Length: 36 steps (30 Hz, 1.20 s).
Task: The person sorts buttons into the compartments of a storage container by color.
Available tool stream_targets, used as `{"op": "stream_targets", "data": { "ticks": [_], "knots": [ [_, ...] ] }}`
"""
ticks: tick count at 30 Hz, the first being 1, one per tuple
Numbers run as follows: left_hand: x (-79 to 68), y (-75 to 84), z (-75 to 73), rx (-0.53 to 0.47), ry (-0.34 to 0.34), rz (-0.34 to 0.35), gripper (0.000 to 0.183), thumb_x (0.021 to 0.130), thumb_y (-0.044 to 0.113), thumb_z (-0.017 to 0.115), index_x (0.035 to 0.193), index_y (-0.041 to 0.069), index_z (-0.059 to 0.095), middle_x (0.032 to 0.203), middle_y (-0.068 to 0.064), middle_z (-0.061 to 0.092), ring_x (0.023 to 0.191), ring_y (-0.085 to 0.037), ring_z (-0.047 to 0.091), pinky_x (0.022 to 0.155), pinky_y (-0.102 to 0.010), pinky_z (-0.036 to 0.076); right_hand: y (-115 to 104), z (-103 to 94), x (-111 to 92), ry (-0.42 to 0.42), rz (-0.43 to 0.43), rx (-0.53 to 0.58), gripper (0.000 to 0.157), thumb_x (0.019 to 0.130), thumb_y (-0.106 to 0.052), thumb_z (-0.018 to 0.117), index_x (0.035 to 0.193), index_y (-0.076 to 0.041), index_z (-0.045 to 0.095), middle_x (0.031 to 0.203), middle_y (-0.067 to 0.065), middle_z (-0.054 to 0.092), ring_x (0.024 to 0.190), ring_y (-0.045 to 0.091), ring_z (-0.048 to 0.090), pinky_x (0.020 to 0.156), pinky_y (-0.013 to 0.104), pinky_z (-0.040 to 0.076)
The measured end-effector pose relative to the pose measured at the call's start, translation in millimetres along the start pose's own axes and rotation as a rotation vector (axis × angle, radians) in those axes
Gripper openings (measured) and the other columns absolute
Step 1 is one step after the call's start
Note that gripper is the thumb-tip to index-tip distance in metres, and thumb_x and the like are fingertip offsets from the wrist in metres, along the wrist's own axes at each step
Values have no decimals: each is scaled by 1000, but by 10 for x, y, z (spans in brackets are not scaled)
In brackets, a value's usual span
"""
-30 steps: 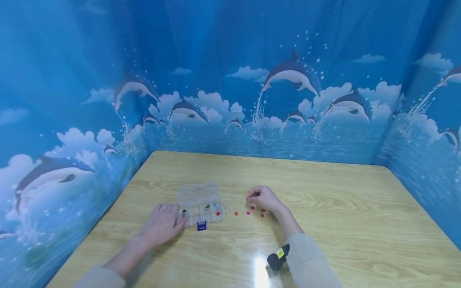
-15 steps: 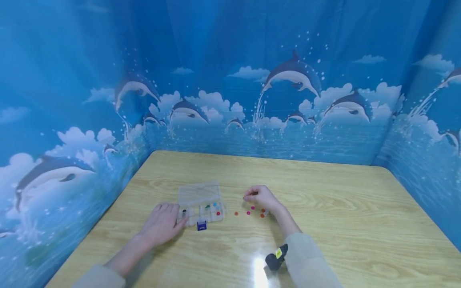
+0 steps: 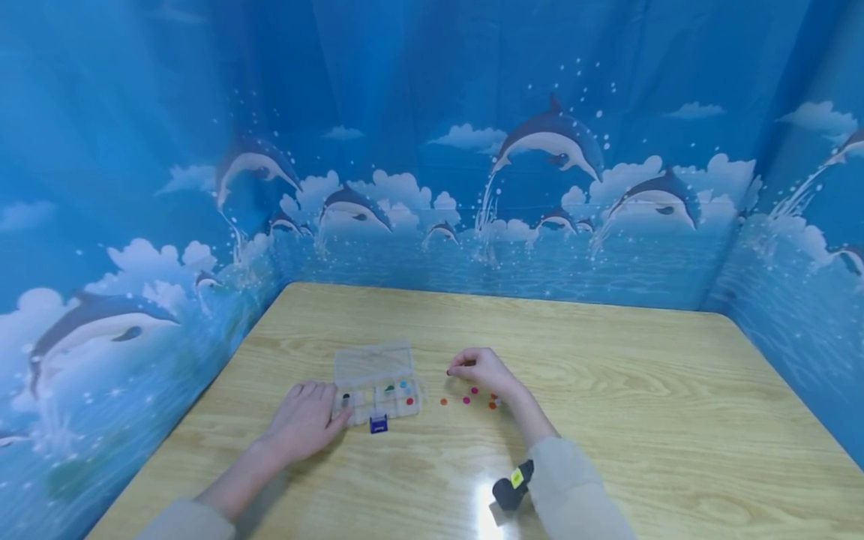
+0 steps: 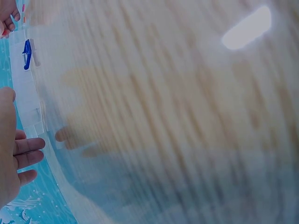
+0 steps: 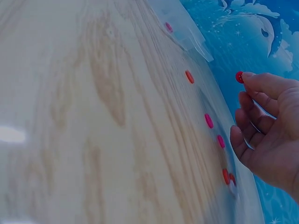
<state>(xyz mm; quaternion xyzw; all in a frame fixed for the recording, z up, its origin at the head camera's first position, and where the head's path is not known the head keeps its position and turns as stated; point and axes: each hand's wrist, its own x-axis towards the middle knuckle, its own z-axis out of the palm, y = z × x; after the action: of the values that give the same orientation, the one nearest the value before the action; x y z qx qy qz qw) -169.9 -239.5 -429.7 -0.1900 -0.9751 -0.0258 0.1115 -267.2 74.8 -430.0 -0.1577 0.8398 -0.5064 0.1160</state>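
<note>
A red button [image 5: 239,77] is pinched between the thumb and forefinger of my right hand [image 3: 484,370], held above the table to the right of a clear plastic compartment box [image 3: 361,412]. My left hand [image 3: 304,418] rests against the box's left end, its fingers fairly straight in the left wrist view. The box's lid [image 3: 373,364] lies open toward the back. Inside the compartments I see a black button [image 3: 346,396], a green one [image 3: 388,388], a light blue one [image 3: 403,385] and a red one [image 3: 409,401]. A blue latch [image 3: 379,424] sticks out in front.
Loose on the wooden table [image 3: 607,390] lie an orange button [image 3: 443,402], pink buttons [image 3: 466,400] and a small orange-red cluster [image 3: 492,405] with something whitish beside it. A black device [image 3: 511,489] sits at my right sleeve. Dolphin-printed curtains [image 3: 432,150] surround the table.
My right hand has moved left toward the box, and the red button now shows at its fingertips. The left hand and the box have stayed in place.
</note>
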Motion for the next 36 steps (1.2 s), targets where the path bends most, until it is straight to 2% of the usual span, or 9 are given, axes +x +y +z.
{"op": "stream_targets", "data": {
  "ticks": [5,16,24,32,36],
  "knots": [
    [3,1,1,2,10,-1,35,90,38,55,92,3,53,88,-14,59,93,-33,56,87,-48,41,-38,49,16,-13,-4,19,9,86,-13,64,90,-5,68,88,0,63,80,14,54,70,28,46],
    [0,3,11,0,13,3,36,90,38,55,93,2,54,90,-15,60,94,-34,56,88,-49,41,-60,157,33,-60,-37,33,11,87,-14,63,90,-4,68,87,1,63,76,14,53,65,27,45],
    [7,8,1,-5,9,-10,40,91,37,54,99,-1,54,93,-17,60,95,-35,55,88,-50,41,-93,250,73,-84,-96,12,10,85,-13,65,87,-4,68,84,-1,63,76,12,54,67,27,45],
    [-2,12,12,-5,13,-11,39,91,37,54,99,-1,54,94,-17,61,96,-35,56,89,-50,40,-121,326,77,-79,-71,-9,10,85,-16,66,88,-7,69,87,-1,63,82,13,55,71,28,46],
    [0,16,7,-7,5,-14,40,91,37,54,100,-2,54,95,-18,61,98,-36,55,90,-50,40,-139,368,72,-76,-55,13,10,84,-16,67,88,-7,68,88,-1,63,79,13,55,64,27,47]
  ]
}}
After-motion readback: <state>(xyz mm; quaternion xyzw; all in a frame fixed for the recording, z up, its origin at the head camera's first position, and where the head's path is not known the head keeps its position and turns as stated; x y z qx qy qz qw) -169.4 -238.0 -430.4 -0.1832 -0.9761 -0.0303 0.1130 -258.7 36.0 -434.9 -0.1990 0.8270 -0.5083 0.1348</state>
